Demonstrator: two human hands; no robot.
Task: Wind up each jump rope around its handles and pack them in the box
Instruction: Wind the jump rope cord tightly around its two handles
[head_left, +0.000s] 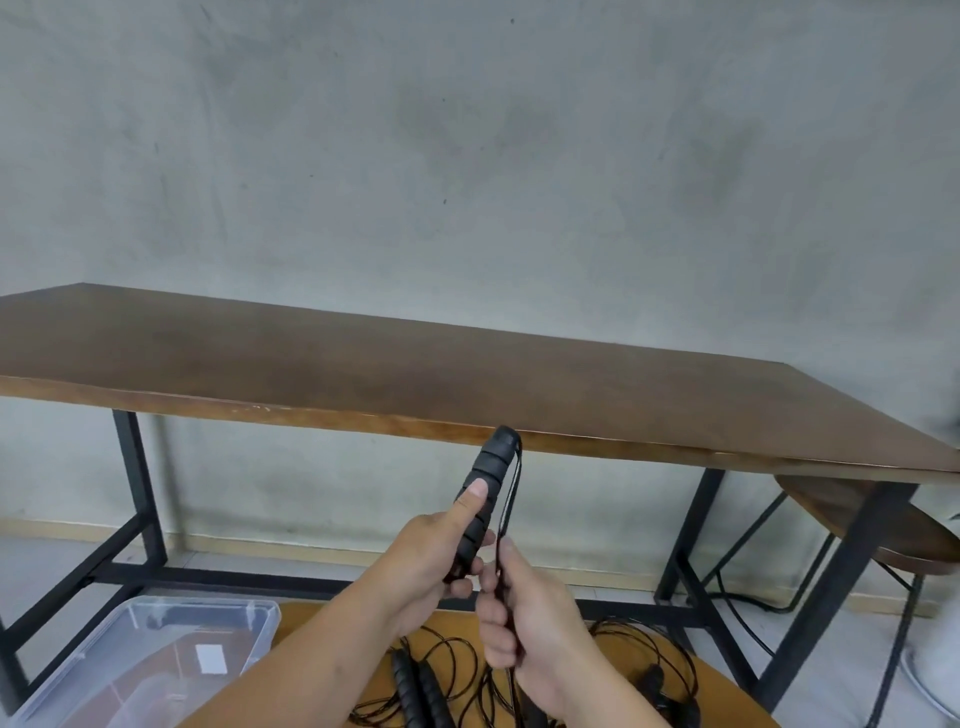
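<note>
- The step in hand looks like the start of winding one jump rope: the left hand (421, 558) grips a black handle (480, 501) held up in the air, tilted with its top end toward the long brown table (363, 374), thumb laid flat along the grip and fingers curled round its lower part.
- The right hand (524, 618) is closed round the thin black cord (511, 493), which runs down from the handle's top end, close beside the grip, into the fist; whether the second handle also sits in that fist I cannot tell.
- No turns of cord show round the handle yet, so the winding seems barely begun. The next move probably calls for keeping the cord taut and laying the first loop snugly, since a slick thin cord would likely slip off.
- The handle is a ribbed cylinder, matte like foam, with a rounded cap; the cord looks thin, smooth and springy.
- More ropes (447, 670) lie loose in tangled loops on the low wooden top below the hands, with several ribbed handles among them, still unwound.
- The box (156, 623) is clear plastic with rounded corners, open, at that top's left edge; no rope shows in it.
</note>
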